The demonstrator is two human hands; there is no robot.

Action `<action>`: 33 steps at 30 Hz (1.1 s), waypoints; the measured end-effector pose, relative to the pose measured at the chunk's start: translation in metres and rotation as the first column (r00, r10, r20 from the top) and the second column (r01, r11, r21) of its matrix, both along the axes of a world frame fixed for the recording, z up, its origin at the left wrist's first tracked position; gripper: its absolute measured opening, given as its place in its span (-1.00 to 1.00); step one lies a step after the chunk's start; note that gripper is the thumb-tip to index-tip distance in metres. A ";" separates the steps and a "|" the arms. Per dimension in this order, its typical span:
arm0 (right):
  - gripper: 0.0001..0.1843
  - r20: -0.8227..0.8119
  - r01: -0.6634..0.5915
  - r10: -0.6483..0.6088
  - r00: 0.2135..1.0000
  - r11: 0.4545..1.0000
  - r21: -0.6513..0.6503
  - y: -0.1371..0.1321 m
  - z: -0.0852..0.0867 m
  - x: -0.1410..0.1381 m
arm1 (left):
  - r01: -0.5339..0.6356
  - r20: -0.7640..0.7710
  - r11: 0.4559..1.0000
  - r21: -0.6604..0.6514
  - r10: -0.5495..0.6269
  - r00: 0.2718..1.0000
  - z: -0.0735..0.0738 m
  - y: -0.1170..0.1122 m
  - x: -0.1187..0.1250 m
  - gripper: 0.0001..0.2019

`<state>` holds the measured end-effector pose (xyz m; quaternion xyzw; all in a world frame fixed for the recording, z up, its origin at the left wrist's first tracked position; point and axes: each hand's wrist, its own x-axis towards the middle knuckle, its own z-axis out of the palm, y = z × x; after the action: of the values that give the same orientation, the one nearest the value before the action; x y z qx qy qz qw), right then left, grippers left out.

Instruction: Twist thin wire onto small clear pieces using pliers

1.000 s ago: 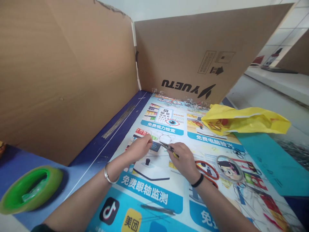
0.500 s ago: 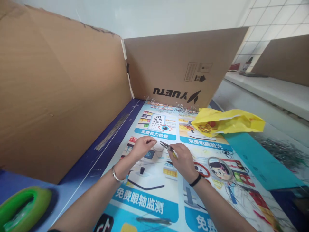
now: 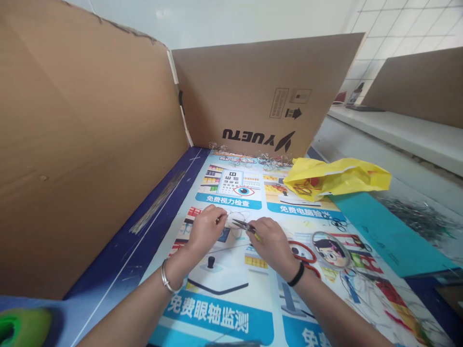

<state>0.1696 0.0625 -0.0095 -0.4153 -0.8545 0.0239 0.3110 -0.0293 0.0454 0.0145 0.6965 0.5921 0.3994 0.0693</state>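
Note:
My left hand point(image 3: 208, 229) is closed in a pinch over the printed poster point(image 3: 231, 262), with a thin wire at its fingertips that is hard to make out. My right hand point(image 3: 274, 243) grips a pair of pliers point(image 3: 245, 225) with dark jaws and yellow-edged handles. The jaws point left, a short gap away from my left fingertips, and whether anything sits between them cannot be made out.
Cardboard walls point(image 3: 94, 120) rise at the left and back. Straight wires point(image 3: 157, 202) lie along the left side; wire scraps point(image 3: 267, 161) lie at the back. A yellow bag point(image 3: 340, 176), a teal sheet point(image 3: 390, 236) and a wire pile point(image 3: 415, 217) are on the right; green tape point(image 3: 29, 325) sits lower left.
The view has shifted a little, with the tape roll now lower at the left edge. The pliers' tip has drawn slightly away from my left fingertips, and the left hand has rotated.

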 end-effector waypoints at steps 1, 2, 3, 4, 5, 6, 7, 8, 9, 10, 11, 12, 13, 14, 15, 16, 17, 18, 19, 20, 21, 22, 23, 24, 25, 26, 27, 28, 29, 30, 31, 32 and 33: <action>-0.86 -0.012 -0.015 0.015 1.000 1.000 -0.027 -0.001 0.000 -0.001 | -0.003 -0.054 1.000 0.025 0.005 0.999 0.001 -0.002 0.001 -0.84; -0.86 -0.021 -0.030 0.029 0.999 0.998 -0.058 -0.002 -0.001 -0.002 | -0.008 -0.112 0.999 0.039 0.012 0.994 0.001 -0.003 0.001 -0.82; -0.86 -0.031 -0.043 0.041 0.999 0.995 -0.092 -0.002 -0.001 -0.003 | -0.014 -0.173 0.999 0.046 0.022 0.985 0.001 -0.005 0.001 -0.80; -0.86 -0.043 -0.055 0.050 0.998 0.990 -0.128 -0.003 -0.001 -0.004 | -0.023 -0.237 0.998 0.050 0.035 0.971 0.002 -0.006 0.001 -0.78; -0.86 -0.059 -0.064 0.055 0.997 0.985 -0.163 -0.003 0.000 -0.004 | -0.031 -0.303 0.998 0.052 0.046 0.952 0.002 -0.007 0.001 -0.76; -0.85 -0.077 -0.070 0.056 0.995 0.978 -0.198 -0.004 0.000 -0.005 | -0.039 -0.367 0.998 0.053 0.056 0.929 0.002 -0.008 0.000 -0.75; -0.85 -0.095 -0.074 0.054 0.994 0.970 -0.230 -0.005 0.002 -0.005 | -0.047 -0.424 0.997 0.057 0.067 0.903 0.002 -0.009 0.000 -0.73; -0.85 -0.110 -0.077 0.050 0.993 0.962 -0.261 -0.005 0.003 -0.005 | -0.052 -0.472 0.996 0.067 0.078 0.878 0.003 -0.009 -0.001 -0.73; -0.85 -0.120 -0.078 0.044 0.992 0.954 -0.290 -0.005 0.005 -0.005 | -0.052 -0.510 0.995 0.083 0.087 0.856 0.003 -0.009 -0.001 -0.73; -0.86 -0.124 -0.077 0.039 0.992 0.946 -0.316 -0.006 0.007 -0.005 | -0.047 -0.540 0.994 0.103 0.095 0.837 0.004 -0.009 -0.002 -0.73; -0.86 -0.122 -0.077 0.037 0.992 0.937 -0.340 -0.006 0.008 -0.006 | -0.035 -0.562 0.991 0.130 0.103 0.821 0.004 -0.009 -0.002 -0.75; -0.87 -0.116 -0.078 0.038 0.993 0.928 -0.363 -0.006 0.010 -0.006 | -0.022 -0.579 0.987 0.162 0.113 0.808 0.003 -0.010 -0.002 -0.76; -0.86 -0.108 -0.079 0.041 0.993 0.920 -0.383 -0.006 0.011 -0.006 | -0.006 -0.593 0.981 0.194 0.122 0.796 0.003 -0.010 -0.002 -0.78; -0.85 -0.100 -0.082 0.046 0.994 0.913 -0.399 -0.006 0.012 -0.006 | 0.010 -0.606 0.974 0.224 0.131 0.785 0.003 -0.010 -0.001 -0.80; -0.84 -0.091 -0.086 0.052 0.994 0.906 -0.414 -0.006 0.013 -0.006 | 0.025 -0.615 0.968 0.249 0.139 0.776 0.003 -0.010 -0.001 -0.82; -0.84 -0.082 -0.087 0.058 0.995 0.900 -0.426 -0.007 0.014 -0.006 | 0.039 -0.623 0.963 0.267 0.142 0.769 0.002 -0.010 0.000 -0.83; -0.85 -0.071 -0.086 0.061 0.996 0.895 -0.437 -0.006 0.014 -0.006 | 0.051 -0.628 0.959 0.277 0.141 0.765 0.002 -0.010 0.000 -0.85; -0.86 -0.058 -0.081 0.061 0.996 0.891 -0.446 -0.006 0.014 -0.006 | 0.062 -0.631 0.959 0.278 0.133 0.764 0.002 -0.011 0.000 -0.85; -0.87 -0.044 -0.072 0.058 0.997 0.887 -0.456 -0.006 0.014 -0.006 | 0.072 -0.630 0.960 0.272 0.121 0.767 0.002 -0.011 0.000 -0.86; -0.87 -0.029 -0.061 0.054 0.998 0.883 -0.465 -0.006 0.014 -0.006 | 0.081 -0.625 0.962 0.259 0.104 0.774 0.002 -0.010 0.000 -0.85; -0.87 -0.014 -0.050 0.049 0.999 0.879 -0.473 -0.005 0.014 -0.005 | 0.089 -0.613 0.967 0.239 0.079 0.786 0.002 -0.010 -0.001 -0.84; -0.86 -0.002 -0.041 0.046 0.999 0.876 -0.480 -0.004 0.014 -0.004 | 0.097 -0.589 0.973 0.211 0.047 0.807 0.002 -0.009 -0.002 -0.82; -0.85 0.008 -0.034 0.044 0.999 0.874 -0.485 -0.003 0.014 -0.003 | 0.108 -0.549 0.978 0.176 0.007 0.836 0.002 -0.007 -0.002 -0.81; -0.84 0.014 -0.030 0.042 0.999 0.872 -0.489 -0.002 0.014 -0.003 | 0.121 -0.487 0.983 0.136 -0.040 0.872 0.002 -0.006 -0.003 -0.81; -0.84 0.018 -0.027 0.041 0.999 0.870 -0.492 -0.002 0.015 -0.002 | 0.140 -0.401 0.986 0.093 -0.092 0.912 0.002 -0.004 -0.004 -0.81; -0.83 0.018 -0.027 0.041 0.999 0.868 -0.495 -0.001 0.015 -0.001 | 0.165 -0.289 0.985 0.048 -0.144 0.946 0.003 -0.002 -0.005 -0.81; -0.83 0.015 -0.028 0.041 0.999 0.866 -0.498 0.000 0.015 0.000 | 0.194 -0.158 0.981 0.001 -0.191 0.969 0.003 0.000 -0.005 -0.81; -0.82 0.011 -0.029 0.040 0.999 0.865 -0.501 0.000 0.016 0.000 | 0.224 -0.016 0.973 -0.050 -0.225 0.974 0.004 0.001 -0.005 -0.81; -0.82 0.009 -0.029 0.039 0.999 0.864 -0.503 0.000 0.016 0.001 | 0.254 0.124 0.961 -0.106 -0.240 0.963 0.005 0.002 -0.005 -0.81; -0.82 0.009 -0.028 0.038 0.999 0.863 -0.505 0.000 0.017 0.001 | 0.279 0.256 0.946 -0.163 -0.233 0.938 0.005 0.003 -0.004 -0.81; -0.82 0.011 -0.024 0.035 0.999 0.863 -0.505 0.000 0.018 0.001 | 0.300 0.373 0.929 -0.216 -0.205 0.905 0.006 0.003 -0.002 -0.80; -0.82 0.016 -0.019 0.032 0.999 0.862 -0.506 -0.001 0.019 0.001 | 0.319 0.470 0.911 -0.262 -0.168 0.866 0.006 0.003 0.000 -0.78; -0.82 0.023 -0.014 0.030 0.999 0.862 -0.507 -0.001 0.020 0.000 | 0.336 0.547 0.895 -0.294 -0.130 0.827 0.006 0.002 0.002 -0.77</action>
<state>0.1699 0.0615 0.0100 -0.4730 -0.8274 0.2447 0.1780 -0.0270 0.0474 0.0209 0.6059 0.5260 0.4369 0.4066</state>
